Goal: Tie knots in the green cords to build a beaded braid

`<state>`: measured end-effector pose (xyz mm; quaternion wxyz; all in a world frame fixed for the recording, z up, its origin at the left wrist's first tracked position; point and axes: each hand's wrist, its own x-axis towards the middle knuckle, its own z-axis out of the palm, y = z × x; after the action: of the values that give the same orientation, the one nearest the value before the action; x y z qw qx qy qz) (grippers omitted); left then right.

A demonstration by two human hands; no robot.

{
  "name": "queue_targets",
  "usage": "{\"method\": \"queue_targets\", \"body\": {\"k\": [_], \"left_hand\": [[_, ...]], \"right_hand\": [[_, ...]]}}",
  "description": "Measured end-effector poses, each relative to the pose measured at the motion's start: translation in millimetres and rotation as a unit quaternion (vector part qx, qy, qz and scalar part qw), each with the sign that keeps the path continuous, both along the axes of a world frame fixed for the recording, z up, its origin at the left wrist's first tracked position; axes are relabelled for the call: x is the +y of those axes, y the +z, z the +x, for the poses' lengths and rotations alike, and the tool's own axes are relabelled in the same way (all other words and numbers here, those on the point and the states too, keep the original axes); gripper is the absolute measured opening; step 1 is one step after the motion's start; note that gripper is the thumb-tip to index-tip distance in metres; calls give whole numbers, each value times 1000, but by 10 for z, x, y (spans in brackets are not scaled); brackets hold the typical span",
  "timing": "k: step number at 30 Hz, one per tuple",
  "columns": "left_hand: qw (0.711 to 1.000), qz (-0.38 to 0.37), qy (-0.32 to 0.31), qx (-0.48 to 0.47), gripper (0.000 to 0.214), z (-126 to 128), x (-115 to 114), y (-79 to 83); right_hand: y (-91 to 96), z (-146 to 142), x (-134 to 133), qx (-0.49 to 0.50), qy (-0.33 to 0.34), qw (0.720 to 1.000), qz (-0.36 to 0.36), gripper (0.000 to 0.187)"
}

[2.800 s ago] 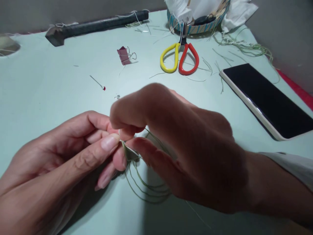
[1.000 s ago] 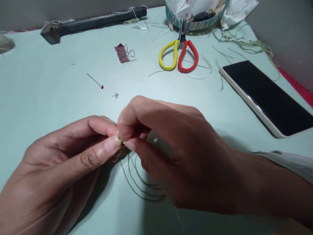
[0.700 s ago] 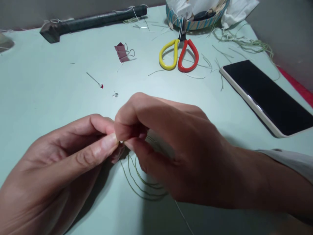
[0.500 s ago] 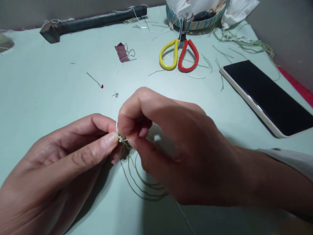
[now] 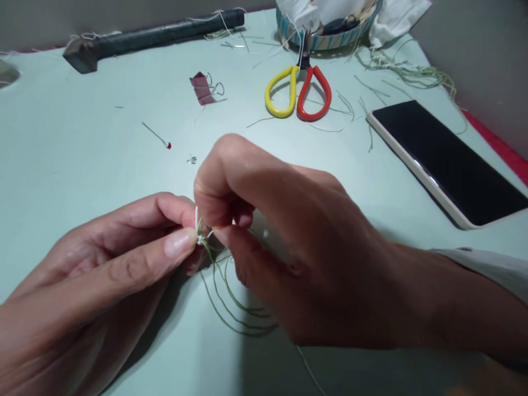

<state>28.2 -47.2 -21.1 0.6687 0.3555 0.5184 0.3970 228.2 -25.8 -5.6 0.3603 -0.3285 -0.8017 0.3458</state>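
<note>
My left hand [image 5: 124, 269] pinches a small knotted piece of white and green cord [image 5: 201, 239] between thumb and forefinger. Close beside it on the right, my right hand [image 5: 280, 242] is closed, its thumb and forefinger gripping a white cord [image 5: 211, 233] that comes out of the knot. Several green cords [image 5: 231, 324] trail from the knot and curve over the table under my right hand. A pale cord end [image 5: 309, 368] shows below the right hand. Part of the knot is hidden behind my left fingertips.
Scissors [image 5: 297, 91] with one yellow and one red handle lie behind my hands, against a basket [image 5: 330, 41]. A phone [image 5: 447, 165] lies to the right. Further left are a binder clip [image 5: 201, 88], a red-tipped pin [image 5: 157, 136], a clear bit [image 5: 192, 160] and a dark metal bar [image 5: 165, 41].
My right fingers have risen slightly away from the knot, and more of the white cord and green strands shows between the hands. The whole view has shifted slightly.
</note>
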Motion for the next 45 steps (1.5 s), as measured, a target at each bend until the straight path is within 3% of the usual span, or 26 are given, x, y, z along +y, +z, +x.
{"method": "queue_targets", "body": {"k": [5, 9, 17, 20, 26, 29, 32, 36, 41, 45], "left_hand": [[999, -1, -1, -50, 36, -36, 144, -64], [998, 0, -1, -57, 34, -36, 103, -106], [998, 39, -25, 51, 36, -10, -75, -78], [998, 46, -39, 17, 38, -98, -73, -139], [998, -2, 6, -68, 30, -140, -9, -196], [997, -4, 13, -71, 25, -95, 16, -175], [998, 16, 3, -57, 21, -71, -4, -156], [997, 67, -37, 25, 10, -58, -53, -130], [987, 134, -42, 83, 10, 6, -101, -64], [988, 112, -27, 99, 11, 84, -118, -8]], "right_hand": [[19, -19, -11, -30, -18, 999, -20, 31], [-13, 0, -32, -36, -2, 999, -18, 33], [-18, 51, -33, -60, 12, 997, 39, 28], [-12, 52, -29, -55, 21, 998, 39, 31], [-41, 32, -19, -24, -9, 999, 21, 26], [-13, 40, -53, -40, -37, 996, 71, 22], [3, 31, -105, -106, -53, 983, 138, 19], [-85, -9, -132, -185, -71, 965, 170, 39], [-188, 26, -146, -185, -78, 961, 193, 37], [-173, 52, -149, -172, -59, 970, 161, 37]]}}
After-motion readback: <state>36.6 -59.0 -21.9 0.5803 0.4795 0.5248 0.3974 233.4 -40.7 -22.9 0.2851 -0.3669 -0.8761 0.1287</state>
